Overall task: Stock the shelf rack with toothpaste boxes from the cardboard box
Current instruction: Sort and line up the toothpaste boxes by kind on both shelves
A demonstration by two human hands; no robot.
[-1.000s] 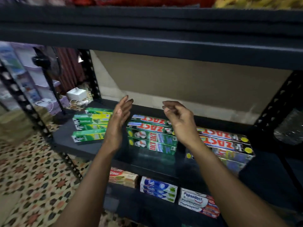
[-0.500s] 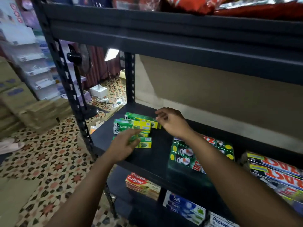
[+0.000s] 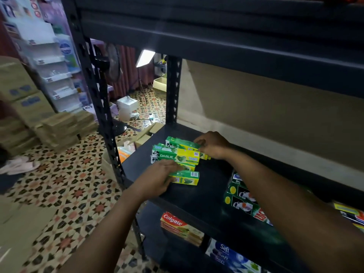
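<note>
On the middle shelf [image 3: 206, 196] of the dark rack, left end: step looks like tidying the green-yellow Darlie boxes [image 3: 177, 156], not fetching more. Left hand [image 3: 157, 177] lies on the front box [image 3: 186, 177], fingers curled over its near end. Right hand [image 3: 211, 144] pinches the end of the rear box [image 3: 181, 142]. Boxes lie flat, loosely staggered, labels facing up. Next move likely needs both ends squared, then a return to the open cardboard box [image 3: 145, 134] on the floor behind the rack.
</note>
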